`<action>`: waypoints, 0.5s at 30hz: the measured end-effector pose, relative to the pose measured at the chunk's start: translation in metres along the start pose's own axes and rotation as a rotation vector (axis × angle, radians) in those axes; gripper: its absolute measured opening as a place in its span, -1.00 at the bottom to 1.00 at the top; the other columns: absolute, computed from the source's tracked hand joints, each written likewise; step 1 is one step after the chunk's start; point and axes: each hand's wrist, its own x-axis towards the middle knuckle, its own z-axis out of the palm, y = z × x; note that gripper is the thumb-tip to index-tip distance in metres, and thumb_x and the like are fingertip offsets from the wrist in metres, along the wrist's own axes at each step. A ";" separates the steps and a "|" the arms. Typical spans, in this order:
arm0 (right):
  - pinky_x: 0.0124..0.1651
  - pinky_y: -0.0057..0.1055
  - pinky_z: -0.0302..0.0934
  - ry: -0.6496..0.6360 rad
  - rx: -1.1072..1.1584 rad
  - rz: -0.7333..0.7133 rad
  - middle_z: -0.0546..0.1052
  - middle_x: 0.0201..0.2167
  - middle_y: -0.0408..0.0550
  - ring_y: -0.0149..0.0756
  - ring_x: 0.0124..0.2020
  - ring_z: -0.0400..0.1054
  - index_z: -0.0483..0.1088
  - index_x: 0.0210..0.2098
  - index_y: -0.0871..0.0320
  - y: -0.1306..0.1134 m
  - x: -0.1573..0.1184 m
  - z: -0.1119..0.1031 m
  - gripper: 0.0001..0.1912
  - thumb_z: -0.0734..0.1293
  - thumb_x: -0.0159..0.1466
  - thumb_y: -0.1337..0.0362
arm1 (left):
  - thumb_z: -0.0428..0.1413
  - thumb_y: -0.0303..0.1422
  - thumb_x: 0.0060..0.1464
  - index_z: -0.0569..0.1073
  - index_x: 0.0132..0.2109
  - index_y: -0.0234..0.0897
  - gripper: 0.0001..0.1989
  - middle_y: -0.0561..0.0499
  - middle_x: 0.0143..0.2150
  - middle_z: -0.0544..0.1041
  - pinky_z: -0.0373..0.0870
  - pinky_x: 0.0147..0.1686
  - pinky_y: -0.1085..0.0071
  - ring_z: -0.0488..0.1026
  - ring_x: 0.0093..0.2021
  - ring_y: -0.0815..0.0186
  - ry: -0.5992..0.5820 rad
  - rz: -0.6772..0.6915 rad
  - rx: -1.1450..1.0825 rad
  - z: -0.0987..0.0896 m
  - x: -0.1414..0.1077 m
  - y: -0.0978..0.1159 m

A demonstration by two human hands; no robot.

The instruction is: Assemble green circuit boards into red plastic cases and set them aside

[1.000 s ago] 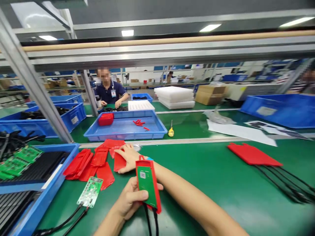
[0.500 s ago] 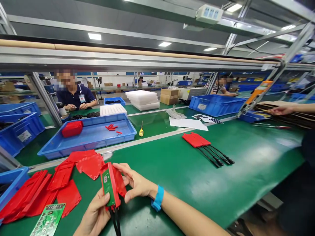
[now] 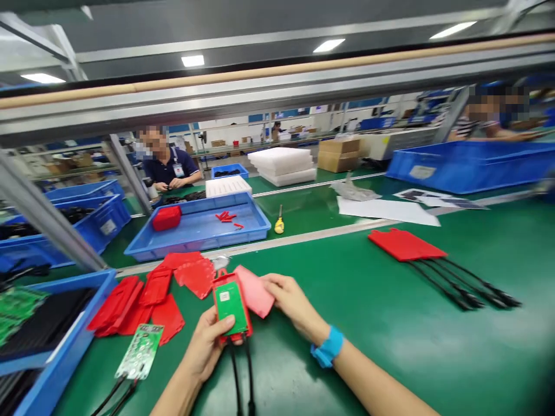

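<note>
My left hand [image 3: 208, 341] grips a red plastic case [image 3: 245, 309] with a green circuit board [image 3: 232, 306] seated in it, the thumb pressing on the board. Two black cables hang from the case's lower end. Between the fingers and thumb of my right hand [image 3: 292, 300] is a red cover [image 3: 255, 290], tilted beside the case's right edge; a blue band circles that wrist. Left of my hands lie several loose red plastic parts [image 3: 158, 286]. Nearer me is another circuit board [image 3: 141, 351] with black leads.
Red cases with black cables [image 3: 407, 244] lie on the green bench at right. A blue tray [image 3: 195, 248] with red pieces, a yellow screwdriver [image 3: 280, 224] and white sheets [image 3: 385, 212] lie farther back. Boards fill a blue bin [image 3: 65, 358] at left. A co-worker [image 3: 171, 167] sits opposite.
My view has swung left. The red cover has come away from the case's side and turned its paler face up in my right hand. The case now shows its board more fully.
</note>
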 end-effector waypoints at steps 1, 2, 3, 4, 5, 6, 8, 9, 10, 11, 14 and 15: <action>-0.51 -0.56 0.07 0.062 0.036 0.001 0.41 -0.49 -0.15 -0.44 -0.52 0.18 0.48 -0.30 0.20 0.000 0.002 -0.003 -0.72 0.41 0.13 0.10 | 0.35 -0.30 -0.15 0.52 -0.20 -0.42 -0.63 -0.10 -0.37 0.53 0.41 -0.49 0.47 0.43 -0.45 0.33 0.014 0.010 0.011 0.001 0.001 -0.001; -0.55 -0.58 0.04 0.106 0.074 0.006 0.39 -0.50 -0.18 -0.47 -0.55 0.15 0.45 -0.26 0.18 -0.001 0.003 -0.006 -0.70 0.41 0.13 0.09 | 0.35 -0.28 -0.14 0.51 -0.19 -0.43 -0.62 -0.12 -0.35 0.54 0.42 -0.48 0.46 0.44 -0.44 0.33 0.027 0.016 0.024 0.002 0.002 -0.002; -0.55 -0.59 0.05 0.124 0.110 0.019 0.39 -0.49 -0.18 -0.47 -0.55 0.16 0.41 -0.22 0.16 -0.002 0.004 -0.008 -0.68 0.41 0.13 0.09 | 0.34 -0.27 -0.13 0.50 -0.18 -0.43 -0.61 -0.13 -0.34 0.54 0.42 -0.46 0.45 0.45 -0.44 0.32 0.042 0.021 0.041 0.003 0.003 -0.004; -0.53 -0.59 0.08 0.119 0.140 0.035 0.39 -0.46 -0.18 -0.47 -0.54 0.18 0.38 -0.18 0.15 -0.004 0.004 -0.009 -0.65 0.43 0.13 0.09 | 0.34 -0.25 -0.12 0.49 -0.16 -0.44 -0.58 -0.15 -0.33 0.55 0.42 -0.45 0.45 0.46 -0.44 0.32 0.056 0.029 0.060 0.003 0.003 -0.005; -0.52 -0.60 0.09 0.097 0.163 0.055 0.39 -0.45 -0.17 -0.47 -0.53 0.19 0.36 -0.15 0.14 -0.005 0.002 -0.008 -0.61 0.45 0.11 0.10 | 0.33 -0.23 -0.11 0.48 -0.14 -0.45 -0.56 -0.16 -0.33 0.55 0.43 -0.44 0.44 0.46 -0.44 0.32 0.068 0.038 0.079 0.003 0.004 -0.006; -0.53 -0.61 0.08 0.058 0.173 0.082 0.38 -0.45 -0.18 -0.48 -0.53 0.18 0.35 -0.14 0.15 -0.007 0.000 -0.005 -0.59 0.47 0.10 0.11 | 0.33 -0.20 -0.11 0.47 -0.12 -0.46 -0.53 -0.17 -0.32 0.56 0.43 -0.44 0.43 0.47 -0.44 0.31 0.076 0.047 0.097 0.003 0.004 -0.007; -0.58 -0.65 -0.03 -0.041 0.150 0.139 0.33 -0.50 -0.21 -0.55 -0.58 0.07 0.37 -0.18 0.18 -0.009 -0.006 0.003 -0.59 0.48 0.10 0.09 | 0.33 -0.16 -0.12 0.46 -0.10 -0.47 -0.47 -0.17 -0.32 0.56 0.43 -0.42 0.42 0.48 -0.43 0.30 0.077 0.058 0.122 0.005 0.004 -0.008; -0.60 -0.66 -0.10 -0.091 0.117 0.167 0.30 -0.53 -0.23 -0.57 -0.60 0.00 0.37 -0.21 0.19 -0.008 -0.009 0.008 -0.60 0.47 0.11 0.07 | 0.32 -0.13 -0.11 0.46 -0.09 -0.47 -0.46 -0.17 -0.33 0.56 0.43 -0.42 0.42 0.48 -0.44 0.30 0.073 0.064 0.128 0.006 0.004 -0.007; -0.62 -0.66 -0.15 -0.135 0.073 0.190 0.28 -0.55 -0.24 -0.58 -0.62 -0.05 0.37 -0.25 0.20 -0.008 -0.012 0.013 -0.60 0.46 0.12 0.04 | 0.30 -0.10 -0.09 0.46 -0.09 -0.47 -0.45 -0.16 -0.34 0.56 0.42 -0.43 0.43 0.47 -0.45 0.32 0.070 0.074 0.131 0.007 0.004 -0.007; -0.63 -0.66 -0.18 -0.172 0.022 0.205 0.27 -0.56 -0.24 -0.58 -0.62 -0.07 0.35 -0.27 0.21 -0.006 -0.014 0.017 -0.59 0.44 0.13 0.00 | 0.27 -0.06 -0.06 0.47 -0.09 -0.46 -0.45 -0.14 -0.36 0.56 0.41 -0.45 0.44 0.45 -0.47 0.34 0.069 0.083 0.135 0.008 0.004 -0.007; -0.65 -0.63 -0.15 -0.227 -0.118 0.200 0.26 -0.59 -0.24 -0.54 -0.63 -0.03 0.31 -0.17 0.21 0.000 -0.019 0.025 -0.50 0.38 0.16 -0.10 | 0.14 0.05 0.03 0.49 -0.11 -0.46 -0.42 -0.12 -0.39 0.55 0.35 -0.51 0.47 0.41 -0.53 0.37 0.086 0.097 0.130 0.007 0.006 -0.008; -0.65 -0.62 -0.11 -0.232 -0.154 0.187 0.27 -0.58 -0.23 -0.53 -0.63 0.00 0.29 -0.11 0.21 0.002 -0.020 0.026 -0.45 0.36 0.17 -0.12 | 0.11 0.08 0.04 0.49 -0.11 -0.46 -0.40 -0.12 -0.39 0.55 0.34 -0.51 0.46 0.42 -0.53 0.35 0.094 0.092 0.123 0.006 0.007 -0.009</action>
